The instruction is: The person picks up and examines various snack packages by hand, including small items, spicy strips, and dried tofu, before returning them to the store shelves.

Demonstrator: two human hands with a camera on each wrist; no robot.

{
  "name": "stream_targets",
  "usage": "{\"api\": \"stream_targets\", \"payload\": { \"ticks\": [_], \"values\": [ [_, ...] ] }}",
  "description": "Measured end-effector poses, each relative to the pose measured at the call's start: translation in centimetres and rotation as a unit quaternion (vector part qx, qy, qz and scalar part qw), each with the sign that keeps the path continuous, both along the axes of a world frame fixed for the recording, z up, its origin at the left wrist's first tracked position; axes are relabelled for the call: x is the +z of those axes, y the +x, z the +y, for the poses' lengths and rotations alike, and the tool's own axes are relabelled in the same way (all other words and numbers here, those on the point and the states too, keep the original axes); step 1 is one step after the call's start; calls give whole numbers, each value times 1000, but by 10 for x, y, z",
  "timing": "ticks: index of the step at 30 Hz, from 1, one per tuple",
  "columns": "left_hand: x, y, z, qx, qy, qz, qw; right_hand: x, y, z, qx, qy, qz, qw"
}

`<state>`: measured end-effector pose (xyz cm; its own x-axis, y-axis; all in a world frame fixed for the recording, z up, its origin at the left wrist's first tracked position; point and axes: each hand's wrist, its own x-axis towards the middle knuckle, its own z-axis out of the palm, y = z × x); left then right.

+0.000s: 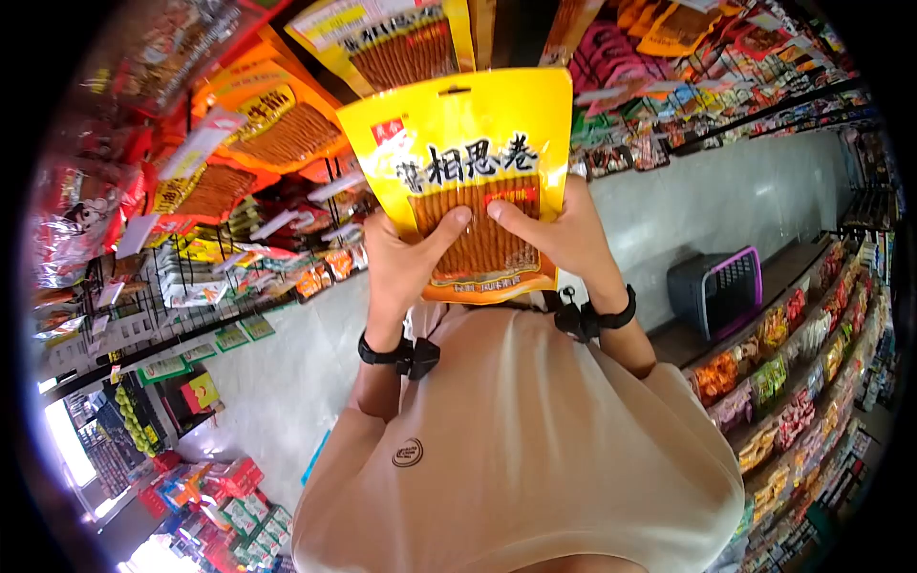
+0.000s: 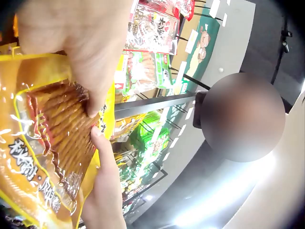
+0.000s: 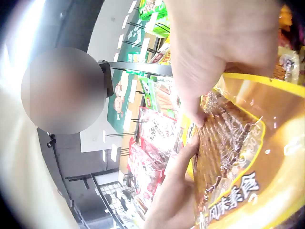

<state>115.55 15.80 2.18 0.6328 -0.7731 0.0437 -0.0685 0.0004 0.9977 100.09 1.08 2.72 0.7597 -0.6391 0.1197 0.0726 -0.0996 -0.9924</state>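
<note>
A yellow snack bag (image 1: 458, 181) with black lettering and a window showing brown strips is held up in front of the chest. The left hand (image 1: 406, 253) grips one side, its thumb on the window, fingers hidden behind. On the other side the right hand (image 1: 564, 234) grips likewise, the two thumbs close together. In the left wrist view the bag (image 2: 57, 143) fills the lower left, with the left hand (image 2: 76, 47) over its edge. The right wrist view shows the bag (image 3: 238, 143) at the right, under the right hand (image 3: 219, 52).
A similar yellow bag (image 1: 406, 48) hangs just beyond, beside orange snack bags (image 1: 277, 124) on racks. Shelves of packets (image 1: 793, 382) line the right side. A dark basket with a purple rim (image 1: 716, 291) stands near them by the grey floor (image 1: 735, 191).
</note>
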Motion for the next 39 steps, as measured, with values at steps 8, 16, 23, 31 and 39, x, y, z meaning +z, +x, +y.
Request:
{"api": "stream_targets", "payload": {
  "ticks": [8,16,23,31,39],
  "values": [
    [-6,41,-17,93,-28,-79,992,2,28,-18,18,-53,6,998],
    [12,81,-44,89,-65,-85,990,-13,23,-26,44,-7,-34,998],
    [22,94,-60,82,-67,-93,990,-23,17,-26,44,-1,1,999],
    [-2,101,-69,81,-80,-19,993,-20,13,-28,39,-5,10,999],
    [16,98,-42,40,-80,-97,991,-35,25,-23,48,4,46,998]
  ]
}}
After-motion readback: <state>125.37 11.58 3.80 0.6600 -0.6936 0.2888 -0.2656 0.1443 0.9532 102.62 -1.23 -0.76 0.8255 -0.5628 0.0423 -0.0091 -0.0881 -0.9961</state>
